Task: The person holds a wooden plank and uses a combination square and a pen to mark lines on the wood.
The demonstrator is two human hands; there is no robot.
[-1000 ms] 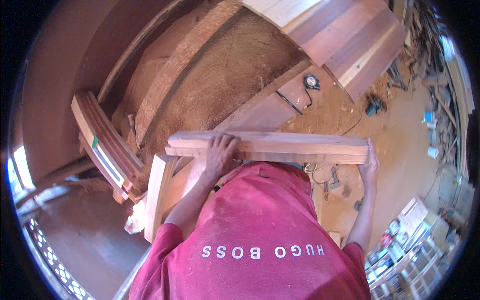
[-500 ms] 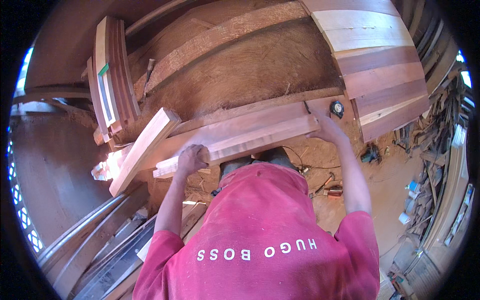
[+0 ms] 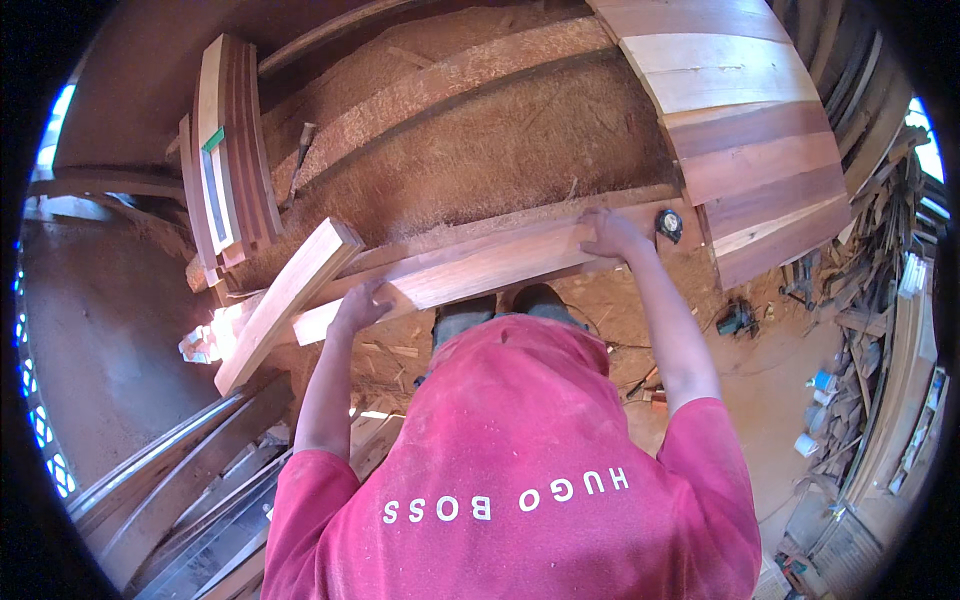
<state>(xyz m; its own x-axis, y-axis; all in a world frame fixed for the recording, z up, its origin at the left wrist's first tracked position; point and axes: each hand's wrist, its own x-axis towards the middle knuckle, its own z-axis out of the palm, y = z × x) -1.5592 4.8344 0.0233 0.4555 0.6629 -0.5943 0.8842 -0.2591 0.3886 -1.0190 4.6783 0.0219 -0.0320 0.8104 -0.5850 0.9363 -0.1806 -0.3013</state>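
A pale reddish wooden board [image 3: 470, 268] lies with its broad face up along the near side of the workbench. My left hand [image 3: 360, 308] grips it near its left end, fingers bent over the near edge. Toward the right end, my right hand [image 3: 612, 235] is closed over the board, fingertips reaching its far edge. To the right of that hand rests a black tape measure [image 3: 669, 225]. Beyond my left hand, a thick wooden beam [image 3: 290, 300] lies slantwise across the bench's left part. The undersides of both hands are hidden.
Several stacked wood strips [image 3: 225, 150] stand at the far left, beside a chisel-like tool [image 3: 302, 155]. A panel of joined boards [image 3: 750, 130] covers the right. A power tool [image 3: 738, 318] lies on the floor; scrap wood [image 3: 880, 250] is heaped at the far right.
The wood in my hands has turned from showing its narrow layered edge to lying broad face up. My right hand has shifted left and my left hand slightly left.
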